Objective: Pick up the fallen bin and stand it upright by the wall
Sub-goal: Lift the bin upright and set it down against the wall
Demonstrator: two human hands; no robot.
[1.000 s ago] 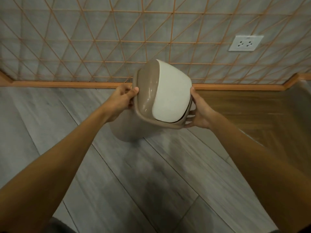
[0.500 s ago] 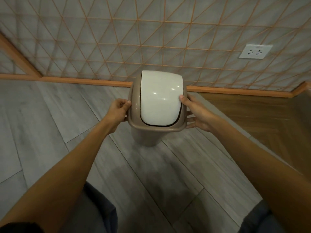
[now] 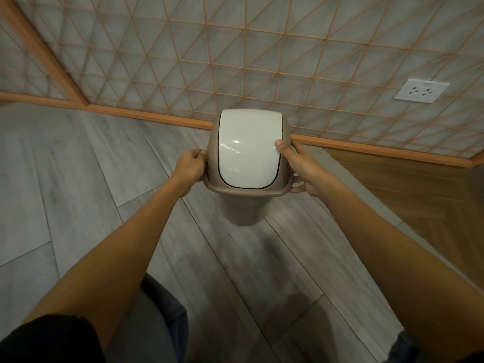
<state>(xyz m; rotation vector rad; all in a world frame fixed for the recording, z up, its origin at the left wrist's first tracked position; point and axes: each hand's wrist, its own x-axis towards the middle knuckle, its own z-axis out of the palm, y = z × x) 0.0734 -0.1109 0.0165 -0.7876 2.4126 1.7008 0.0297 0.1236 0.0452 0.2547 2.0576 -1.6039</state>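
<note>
The bin [image 3: 247,205] is a small taupe plastic one with a white swing lid [image 3: 248,150]. It is upright, seen from above, a short way in front of the wall [image 3: 235,61]. My left hand [image 3: 190,167] grips the left side of its top rim. On the opposite side, my right hand [image 3: 298,167] holds the rim, thumb resting on the lid's edge. Whether its base touches the floor I cannot tell.
An orange skirting board [image 3: 157,119] runs along the foot of the tiled, orange-lined wall. A white socket plate [image 3: 421,90] sits on the wall at right. The floor is grey planks [image 3: 78,179], with a brown wooden area [image 3: 419,195] at right. My knees show at the bottom.
The bin has swung from tilted on its side to upright and moved closer to the wall. Both hands stayed on its rim.
</note>
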